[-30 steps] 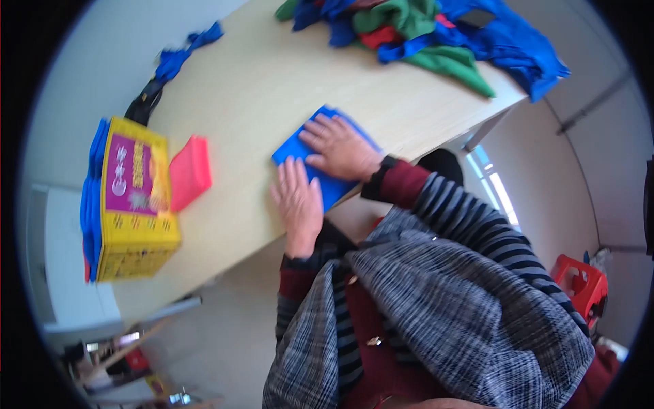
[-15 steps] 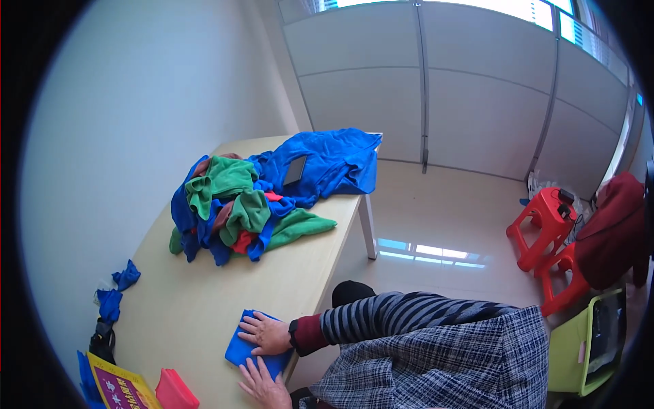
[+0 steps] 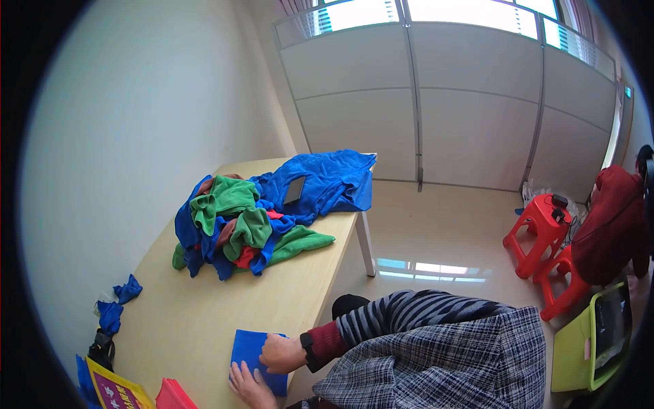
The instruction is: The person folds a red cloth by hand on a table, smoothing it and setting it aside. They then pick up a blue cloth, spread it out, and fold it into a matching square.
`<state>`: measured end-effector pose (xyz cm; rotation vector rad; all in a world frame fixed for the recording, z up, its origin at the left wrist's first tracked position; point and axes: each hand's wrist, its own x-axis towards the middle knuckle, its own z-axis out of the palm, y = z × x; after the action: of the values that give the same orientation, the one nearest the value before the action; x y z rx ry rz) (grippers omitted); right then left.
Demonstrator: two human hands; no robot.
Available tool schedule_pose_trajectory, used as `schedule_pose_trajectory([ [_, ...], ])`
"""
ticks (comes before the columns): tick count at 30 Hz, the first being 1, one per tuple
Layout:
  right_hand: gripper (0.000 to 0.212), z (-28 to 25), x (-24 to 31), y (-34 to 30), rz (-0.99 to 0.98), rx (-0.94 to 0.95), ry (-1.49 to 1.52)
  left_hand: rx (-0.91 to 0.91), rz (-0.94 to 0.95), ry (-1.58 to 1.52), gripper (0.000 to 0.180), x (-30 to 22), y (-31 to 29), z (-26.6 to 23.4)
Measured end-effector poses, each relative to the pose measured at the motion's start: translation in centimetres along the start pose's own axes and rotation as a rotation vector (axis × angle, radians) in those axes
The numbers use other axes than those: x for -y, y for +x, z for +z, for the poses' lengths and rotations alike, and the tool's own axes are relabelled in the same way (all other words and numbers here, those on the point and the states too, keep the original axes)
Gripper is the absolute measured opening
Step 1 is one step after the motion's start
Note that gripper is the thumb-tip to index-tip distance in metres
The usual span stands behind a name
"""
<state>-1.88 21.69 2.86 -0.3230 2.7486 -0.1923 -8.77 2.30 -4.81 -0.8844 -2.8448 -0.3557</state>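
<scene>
A blue folded cloth (image 3: 248, 342) lies flat near the front edge of the table. My left hand (image 3: 251, 385) rests on its near left part, palm down with the fingers spread. Over the cloth's right side is my right hand (image 3: 283, 353), its fingers curled in; whatever they may hold is hidden. A dark band circles my right wrist. Farther along the table is a loose heap of green, blue, red and brown cloths (image 3: 248, 228). Beside the heap a large blue cloth (image 3: 334, 177) is bunched up, with a dark flat rectangular device (image 3: 294, 190) on it.
Along the table's left side are small blue bundles (image 3: 110, 317), a yellow and purple printed item (image 3: 116, 388) and a red item (image 3: 174, 395). Red stools (image 3: 538, 228), a lime-green bin (image 3: 579, 351) and another person in dark red (image 3: 610, 225) are at the right.
My right hand, flat with spread fingers before, is now curled over the cloth. My left hand stays spread on it. The view has tilted up a little.
</scene>
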Motion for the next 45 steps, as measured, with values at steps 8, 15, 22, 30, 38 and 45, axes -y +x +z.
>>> schedule_pose_trajectory([
  [8,0.056,7.2,-2.6,5.5,-0.337,-0.702,0.266,-0.062,0.118,-0.024,0.055,-4.5,-1.3,1.9],
  [15,0.062,6.6,-2.5,4.4,-0.266,-0.579,0.233,0.002,0.105,0.077,0.054,-5.0,-2.4,-1.0],
  [22,0.062,6.0,-1.9,4.0,-0.227,-0.550,0.219,-0.038,0.114,0.016,0.056,-4.3,-2.5,-1.6],
  [30,0.062,6.4,-1.2,4.8,-0.207,-0.571,0.168,-0.084,0.122,-0.031,0.055,-2.7,-2.8,-1.2],
  [38,0.063,6.6,-1.4,5.3,-0.219,-0.595,0.141,-0.137,0.153,-0.138,0.053,-2.3,-2.5,-0.9],
  [45,0.063,7.2,-2.2,5.6,-0.229,-0.628,0.156,-0.128,0.183,-0.148,0.054,-2.8,-2.6,-1.2],
])
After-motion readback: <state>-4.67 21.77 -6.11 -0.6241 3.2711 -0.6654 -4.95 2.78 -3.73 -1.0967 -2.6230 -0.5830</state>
